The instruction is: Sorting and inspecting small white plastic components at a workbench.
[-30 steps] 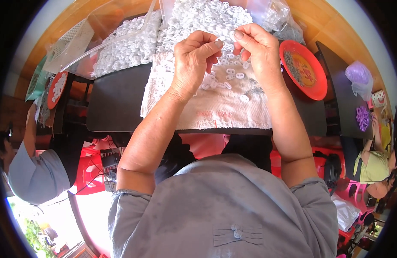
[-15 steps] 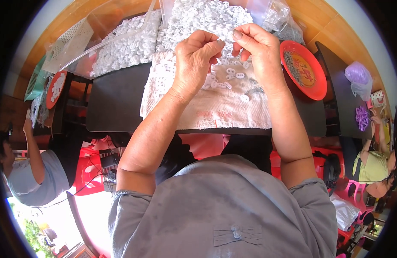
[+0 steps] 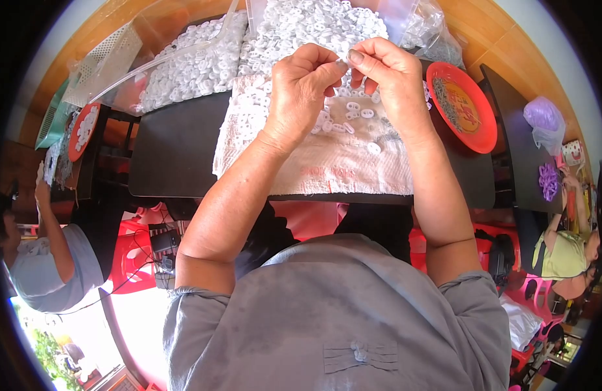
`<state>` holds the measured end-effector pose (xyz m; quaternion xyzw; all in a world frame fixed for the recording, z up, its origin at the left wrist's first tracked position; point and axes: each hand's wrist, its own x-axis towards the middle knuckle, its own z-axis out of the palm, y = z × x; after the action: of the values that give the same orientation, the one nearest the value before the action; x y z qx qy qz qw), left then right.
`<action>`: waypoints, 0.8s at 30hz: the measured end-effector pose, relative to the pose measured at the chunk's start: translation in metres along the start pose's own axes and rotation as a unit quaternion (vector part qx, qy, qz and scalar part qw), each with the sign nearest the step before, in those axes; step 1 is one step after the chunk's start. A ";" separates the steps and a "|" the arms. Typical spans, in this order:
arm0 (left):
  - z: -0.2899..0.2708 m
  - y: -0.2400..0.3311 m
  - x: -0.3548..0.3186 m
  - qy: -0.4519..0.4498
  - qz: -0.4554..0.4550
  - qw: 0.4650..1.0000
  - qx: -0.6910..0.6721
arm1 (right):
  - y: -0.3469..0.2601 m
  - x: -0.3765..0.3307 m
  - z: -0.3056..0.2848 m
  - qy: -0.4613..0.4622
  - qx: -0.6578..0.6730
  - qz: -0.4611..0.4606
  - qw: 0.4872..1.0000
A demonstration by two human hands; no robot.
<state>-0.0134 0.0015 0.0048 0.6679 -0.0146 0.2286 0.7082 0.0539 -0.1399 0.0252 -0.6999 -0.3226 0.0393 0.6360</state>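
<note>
My left hand (image 3: 302, 88) and my right hand (image 3: 392, 75) meet fingertip to fingertip above a cloth, thumbs and forefingers pinched together. Whatever sits between them is too small and hidden to name; a whitish bit shows at the tips. Beneath them the pale cloth (image 3: 353, 171) carries loose white plastic pieces (image 3: 340, 124), oval with two holes, like small buttons or cord locks. A large heap of the same white pieces (image 3: 301, 32) rises just beyond my hands. To the right of my right hand lies a red plate (image 3: 478, 130) with thin grey metal pins (image 3: 446, 104) on it.
A clear plastic bin (image 3: 128, 98) full of white pieces stands at the back left, and a clear bag (image 3: 438, 39) at the back right. The dark table (image 3: 174, 153) runs under the cloth. People work at the left (image 3: 60, 260) and right (image 3: 565, 251) tables.
My hands have drawn closer together, the left shifting slightly right and the fingertips now touching. The pieces on the cloth look unchanged.
</note>
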 end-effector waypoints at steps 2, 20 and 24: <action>0.001 0.000 0.000 -0.004 -0.002 1.000 -0.019 | -0.002 0.001 -0.003 0.003 0.005 0.001 1.000; 0.002 0.006 0.001 -0.031 0.006 0.993 -0.116 | -0.005 0.005 -0.021 -0.096 0.098 0.031 0.990; 0.001 0.005 0.001 -0.058 0.027 0.989 -0.137 | -0.004 0.005 -0.020 -0.115 0.170 0.057 0.977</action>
<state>-0.0137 0.0006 0.0096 0.5762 -0.1043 0.2044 0.7844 0.0658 -0.1550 0.0343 -0.5897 -0.3416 0.2103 0.7010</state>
